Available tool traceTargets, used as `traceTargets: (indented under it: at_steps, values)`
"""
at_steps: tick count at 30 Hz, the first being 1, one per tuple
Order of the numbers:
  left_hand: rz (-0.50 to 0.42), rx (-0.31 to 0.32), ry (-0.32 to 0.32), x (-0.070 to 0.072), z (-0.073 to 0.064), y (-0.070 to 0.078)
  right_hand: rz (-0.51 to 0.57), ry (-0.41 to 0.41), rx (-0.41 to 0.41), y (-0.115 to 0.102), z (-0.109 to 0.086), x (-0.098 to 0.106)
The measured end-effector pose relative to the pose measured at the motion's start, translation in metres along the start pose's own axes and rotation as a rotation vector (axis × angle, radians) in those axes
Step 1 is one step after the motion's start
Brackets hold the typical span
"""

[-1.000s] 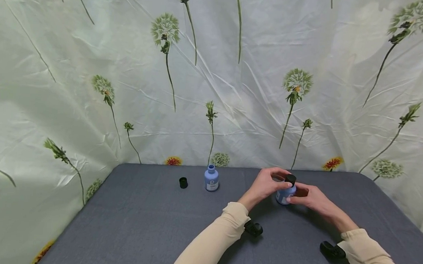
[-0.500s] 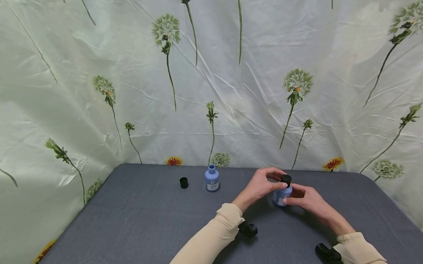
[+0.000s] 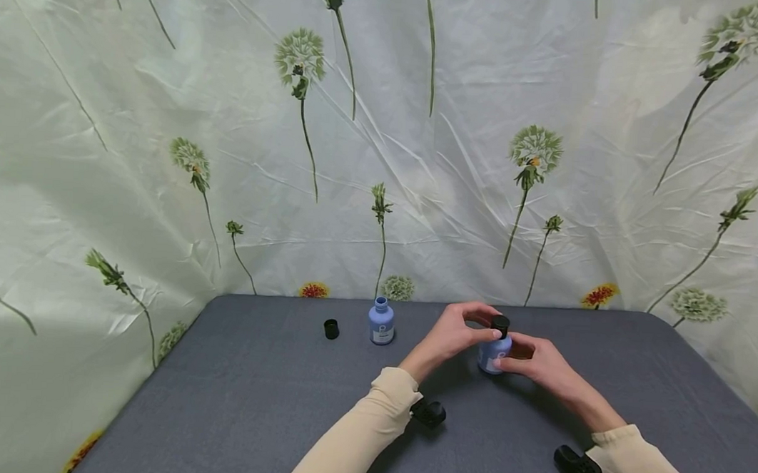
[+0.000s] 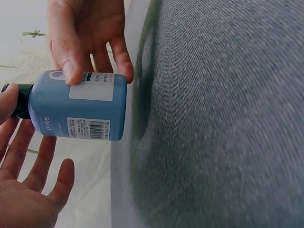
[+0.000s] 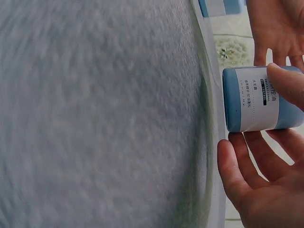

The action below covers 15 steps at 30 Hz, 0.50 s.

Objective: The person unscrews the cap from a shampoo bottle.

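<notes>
A blue bottle [image 3: 490, 356] with white labels and a black cap [image 3: 500, 325] is held upright between both hands, close over the grey table. The left hand [image 3: 447, 333] pinches the cap between thumb and fingers, as the left wrist view also shows on the dark cap [image 4: 22, 100]. Lower down, the right hand [image 3: 540, 361] grips the bottle's body, its thumb over the front label [image 5: 259, 102] and its fingers behind. To the left stands a second blue bottle [image 3: 381, 328], uncapped, its neck bare. Beside that one lies a loose black cap [image 3: 331, 329].
The grey cloth-covered table [image 3: 248, 401] reaches back to a pale curtain [image 3: 454, 162] printed with dandelions. Black devices [image 3: 429, 413] are strapped at both wrists, below the beige sleeves [image 3: 359, 428].
Both hands and the capped bottle have moved left and slightly nearer the person, toward the uncapped bottle. The grip of each hand stays the same; the uncapped bottle and loose cap have not moved.
</notes>
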<state>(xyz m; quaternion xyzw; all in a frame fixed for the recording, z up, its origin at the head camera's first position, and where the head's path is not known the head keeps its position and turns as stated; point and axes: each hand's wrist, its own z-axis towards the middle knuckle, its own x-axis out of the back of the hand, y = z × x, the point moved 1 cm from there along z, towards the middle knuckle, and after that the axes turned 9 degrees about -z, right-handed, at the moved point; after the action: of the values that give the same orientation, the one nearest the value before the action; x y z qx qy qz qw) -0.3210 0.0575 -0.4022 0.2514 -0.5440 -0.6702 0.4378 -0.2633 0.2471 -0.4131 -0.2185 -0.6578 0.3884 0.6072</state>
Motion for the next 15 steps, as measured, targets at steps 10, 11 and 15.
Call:
traceTargets:
  at_steps: [10,11,15]
  values:
    - [0.005,-0.023,-0.012,0.013,-0.014,0.005,0.012,0.022,0.024,-0.012,-0.001,-0.015]
    - [0.005,-0.022,-0.009,0.015,-0.015,0.005,0.013,0.025,0.029,-0.014,-0.001,-0.017]
    - [0.01,-0.022,-0.007,0.022,-0.02,0.007,0.028,0.041,0.038,-0.02,0.001,-0.023]
